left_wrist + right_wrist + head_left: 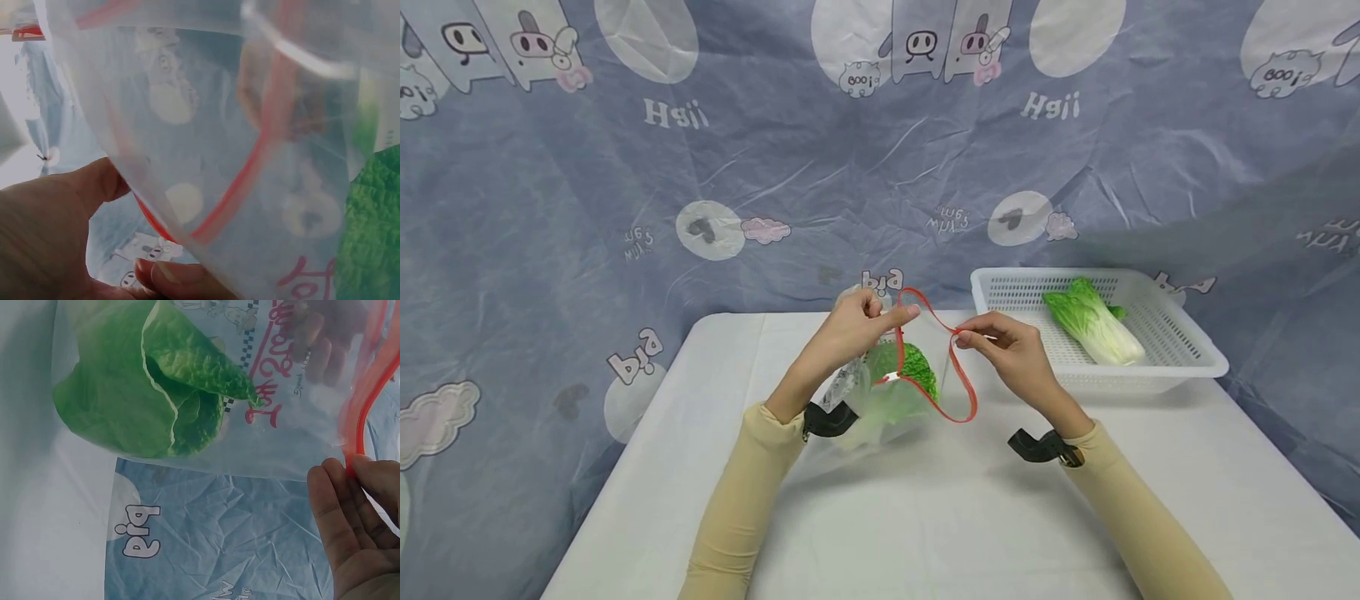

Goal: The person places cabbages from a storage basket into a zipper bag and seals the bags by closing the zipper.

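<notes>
A clear zip bag [865, 429] with a red zip strip [360, 419] stands with its mouth spread wide. Inside it is a crinkled green leafy vegetable [125, 394], which looks like lettuce. At one end of the mouth my right hand [1011, 350] pinches the red strip between thumb and fingertips. My left hand [853, 325] is at the opposite side of the mouth. Its thumb [103, 181] lies against the bag's edge, well apart from the bent fingers [181, 275]. A white slider [891, 377] sits on the strip's near side.
At the back right of the white table [1000, 525] stands a white perforated basket [1138, 375]. A small napa cabbage [1097, 325] lies in it. A patterned grey-blue cloth [820, 167] hangs behind the table.
</notes>
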A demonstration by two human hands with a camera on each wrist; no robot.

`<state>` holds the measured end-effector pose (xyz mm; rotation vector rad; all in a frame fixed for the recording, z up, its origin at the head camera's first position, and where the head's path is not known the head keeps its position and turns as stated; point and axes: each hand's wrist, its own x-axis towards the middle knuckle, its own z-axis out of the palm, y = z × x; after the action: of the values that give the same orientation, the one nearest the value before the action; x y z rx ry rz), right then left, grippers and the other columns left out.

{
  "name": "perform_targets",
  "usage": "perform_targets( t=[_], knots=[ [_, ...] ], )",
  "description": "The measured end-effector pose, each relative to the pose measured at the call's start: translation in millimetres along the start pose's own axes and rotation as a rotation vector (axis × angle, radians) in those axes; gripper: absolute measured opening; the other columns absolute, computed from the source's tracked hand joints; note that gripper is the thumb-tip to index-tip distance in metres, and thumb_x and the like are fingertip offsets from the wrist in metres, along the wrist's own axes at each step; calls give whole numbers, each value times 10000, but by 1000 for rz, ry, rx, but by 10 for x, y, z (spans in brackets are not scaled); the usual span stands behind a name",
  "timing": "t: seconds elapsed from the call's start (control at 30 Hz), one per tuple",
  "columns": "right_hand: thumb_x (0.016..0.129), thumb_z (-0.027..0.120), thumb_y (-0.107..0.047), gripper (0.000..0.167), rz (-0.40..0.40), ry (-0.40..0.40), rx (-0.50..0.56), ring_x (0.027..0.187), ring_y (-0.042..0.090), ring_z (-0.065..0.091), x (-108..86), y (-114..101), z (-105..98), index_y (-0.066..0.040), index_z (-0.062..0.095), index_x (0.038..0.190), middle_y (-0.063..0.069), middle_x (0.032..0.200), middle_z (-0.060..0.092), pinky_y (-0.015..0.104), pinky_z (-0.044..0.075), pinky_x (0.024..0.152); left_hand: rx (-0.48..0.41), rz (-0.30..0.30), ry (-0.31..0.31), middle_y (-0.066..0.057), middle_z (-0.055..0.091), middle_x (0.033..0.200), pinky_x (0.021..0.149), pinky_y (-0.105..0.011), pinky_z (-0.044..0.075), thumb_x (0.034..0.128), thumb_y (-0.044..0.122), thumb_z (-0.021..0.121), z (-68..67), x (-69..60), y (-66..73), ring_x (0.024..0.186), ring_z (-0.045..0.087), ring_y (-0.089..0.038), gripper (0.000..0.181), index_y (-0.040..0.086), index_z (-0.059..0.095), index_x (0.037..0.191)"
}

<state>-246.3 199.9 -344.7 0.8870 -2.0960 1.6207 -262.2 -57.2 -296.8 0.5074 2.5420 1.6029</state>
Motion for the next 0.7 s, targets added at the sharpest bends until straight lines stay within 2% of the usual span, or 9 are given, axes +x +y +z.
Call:
perform_targets(
  t=[0.07,0.17,0.33,0.4,0.47,0.53,0.57,0.7],
  knots=[
    [856,612,144,146,-1,-3,1,844,222,686,-4,-11,4,102,665,987,267,929,657,298,566,810,27,-8,7,25,348,653,493,-275,323,851,498,666,22,1,3,510,331,-130,450,138,397,822],
    [855,614,142,145,-7,0,-9,847,232,685,-7,-15,4,105,663,986,271,929,657,286,565,813,-32,-26,16,-1,462,722,500,-281,357,883,306,630,11,3,-15,518,376,-124,237,121,489,929],
    [867,618,117,129,17,9,-41,844,256,694,10,-13,-21,114,659,989,292,923,664,283,563,817,-281,-64,-16,-24,551,717,474,-266,376,914,132,607,-94,69,-103,503,442,-117,109,47,567,970],
    [877,626,86,133,57,8,-58,856,283,697,26,-25,-41,105,660,1004,290,951,670,284,563,818,-379,-72,-28,-28,559,705,472,-246,403,922,98,612,-135,120,-151,510,477,-115,92,22,579,963],
    [890,643,27,157,115,6,-120,876,262,702,40,-52,-78,71,666,1040,261,992,684,247,559,817,-457,-72,-23,-29,558,704,482,-231,429,921,79,615,-165,163,-192,517,499,-113,91,7,584,967],
    [910,649,-45,198,190,3,-212,910,262,695,53,-76,-151,38,664,1089,229,1050,686,197,547,805,-516,-57,1,-31,563,698,484,-218,445,920,72,618,-186,195,-220,510,515,-111,94,0,586,973],
    [920,651,-94,225,226,2,-261,905,212,695,57,-38,-214,10,663,1119,200,1075,688,175,539,787,-534,-45,24,-27,569,700,486,-215,449,919,75,625,-195,205,-231,508,524,-110,99,1,586,973],
    [946,630,-277,340,339,12,-408,860,3,645,78,163,-529,-47,644,1197,152,1105,685,126,501,729,-556,59,168,-21,577,714,478,-217,442,920,109,654,-268,219,-273,504,518,-108,131,4,596,973]
  ],
)
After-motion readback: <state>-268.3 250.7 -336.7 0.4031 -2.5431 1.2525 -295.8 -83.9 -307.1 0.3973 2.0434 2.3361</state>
